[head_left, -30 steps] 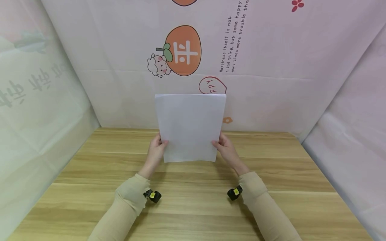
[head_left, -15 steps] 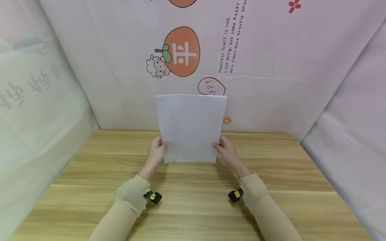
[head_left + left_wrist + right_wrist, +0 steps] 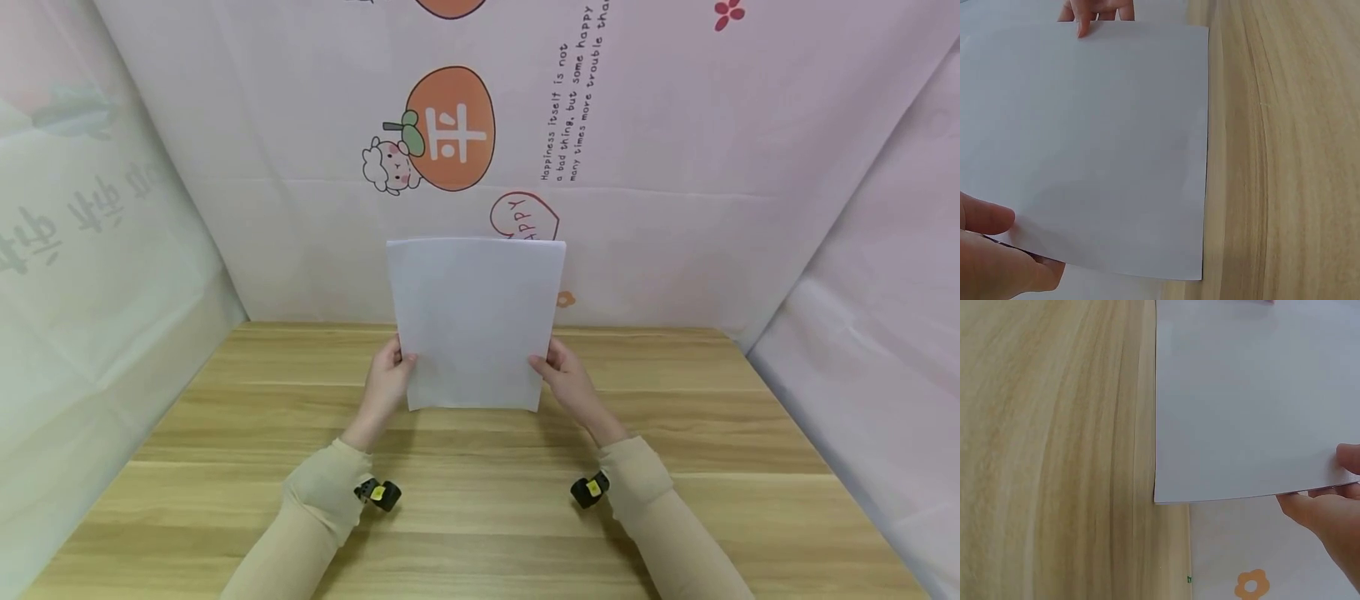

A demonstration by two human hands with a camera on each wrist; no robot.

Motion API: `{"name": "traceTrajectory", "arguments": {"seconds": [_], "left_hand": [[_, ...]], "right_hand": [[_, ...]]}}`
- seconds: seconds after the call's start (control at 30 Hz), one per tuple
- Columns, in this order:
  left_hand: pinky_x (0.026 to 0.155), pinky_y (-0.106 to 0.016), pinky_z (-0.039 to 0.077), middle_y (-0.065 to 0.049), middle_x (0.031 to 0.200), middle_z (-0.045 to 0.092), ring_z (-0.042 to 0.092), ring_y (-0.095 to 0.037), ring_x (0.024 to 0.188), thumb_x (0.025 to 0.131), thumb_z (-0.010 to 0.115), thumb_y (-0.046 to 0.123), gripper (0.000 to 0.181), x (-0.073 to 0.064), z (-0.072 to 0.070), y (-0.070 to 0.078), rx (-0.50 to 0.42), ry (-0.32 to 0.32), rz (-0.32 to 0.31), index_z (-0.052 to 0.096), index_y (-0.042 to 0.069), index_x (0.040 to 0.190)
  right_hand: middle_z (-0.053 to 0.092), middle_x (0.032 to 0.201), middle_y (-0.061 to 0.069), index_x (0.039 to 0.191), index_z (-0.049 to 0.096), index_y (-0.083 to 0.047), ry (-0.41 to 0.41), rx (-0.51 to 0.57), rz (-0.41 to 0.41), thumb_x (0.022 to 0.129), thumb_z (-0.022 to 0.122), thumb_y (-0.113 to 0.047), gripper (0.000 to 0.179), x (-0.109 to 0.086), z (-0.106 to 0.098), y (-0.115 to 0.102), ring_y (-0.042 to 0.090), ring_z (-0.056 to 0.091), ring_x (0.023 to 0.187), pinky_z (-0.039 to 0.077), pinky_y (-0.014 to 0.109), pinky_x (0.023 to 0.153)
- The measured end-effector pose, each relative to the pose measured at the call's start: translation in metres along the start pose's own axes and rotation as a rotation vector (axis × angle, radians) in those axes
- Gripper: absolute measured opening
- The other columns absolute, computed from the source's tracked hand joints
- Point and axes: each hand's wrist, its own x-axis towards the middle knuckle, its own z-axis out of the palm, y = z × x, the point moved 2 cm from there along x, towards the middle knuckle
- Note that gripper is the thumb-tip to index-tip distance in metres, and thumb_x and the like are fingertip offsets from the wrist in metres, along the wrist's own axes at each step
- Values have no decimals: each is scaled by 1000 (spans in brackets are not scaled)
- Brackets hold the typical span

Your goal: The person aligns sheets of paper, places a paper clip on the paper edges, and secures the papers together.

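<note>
A stack of white paper (image 3: pixel 476 317), blank on the side facing me, is held up over the wooden table in the head view. My left hand (image 3: pixel 387 383) pinches its left edge low down, thumb in front and fingers behind. On the opposite edge my right hand (image 3: pixel 570 379) grips it the same way at about the same height. The left wrist view shows the paper (image 3: pixel 1097 150) with the left thumb (image 3: pixel 988 217) lying on its face. In the right wrist view the right hand (image 3: pixel 1329 509) has its thumb on top and fingers underneath the thin edge.
The wooden table (image 3: pixel 480 508) spreads under both forearms. Behind it hangs a pale printed cloth (image 3: pixel 300 242) with an orange fruit drawing (image 3: pixel 452 129) and lettering. More cloth closes off the left side (image 3: pixel 112 333) and right side (image 3: pixel 885 333). Each wrist wears a small black camera.
The paper and both hands have sunk very slightly in the head view. Both hands keep the same grip on the edges.
</note>
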Motion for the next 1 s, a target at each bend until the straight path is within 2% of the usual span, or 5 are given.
{"name": "traceTrajectory", "arguments": {"seconds": [0.17, 0.47, 0.6, 0.8, 1.0], "left_hand": [[108, -49, 34, -25, 136, 47, 45, -35, 128, 95, 43, -3, 41, 0, -2, -3, -32, -23, 2, 41, -6, 136], [111, -47, 30, -28, 142, 39, 39, -38, 133, 96, 43, -2, 45, -1, -6, -8, -9, -90, -16, 34, -9, 140], [111, -47, 30, -28, 144, 37, 37, -38, 134, 96, 43, -2, 48, -3, -7, -9, 26, -109, -37, 31, -9, 142], [108, -48, 33, -30, 142, 39, 40, -41, 131, 94, 43, -4, 50, -4, -8, -12, 68, -143, -28, 30, -9, 142], [109, -48, 31, -29, 145, 34, 36, -40, 134, 95, 42, -4, 52, -2, -8, -17, 109, -195, -44, 26, -10, 143]], "right_hand": [[53, 132, 22, 142, 38, -4, 1, -17, -2, 99, 49, -11, 45, -1, 1, -1, 29, 56, 114, 49, 35, 92], [59, 121, 20, 134, 46, 0, 1, -33, -64, 98, 52, -18, 41, -5, 1, 3, 12, 59, 101, 50, 24, 82], [58, 124, 21, 134, 46, -1, -11, -51, 1, 98, 52, -14, 39, -5, 0, 7, 14, 60, 103, 51, 29, 85], [58, 124, 26, 135, 44, 2, -42, -79, 52, 96, 53, -4, 40, -5, -3, 11, 28, 59, 110, 49, 31, 90], [62, 119, 23, 133, 48, 0, -80, -168, 95, 94, 56, -7, 40, -5, -4, 16, 32, 61, 107, 49, 37, 91]]}}
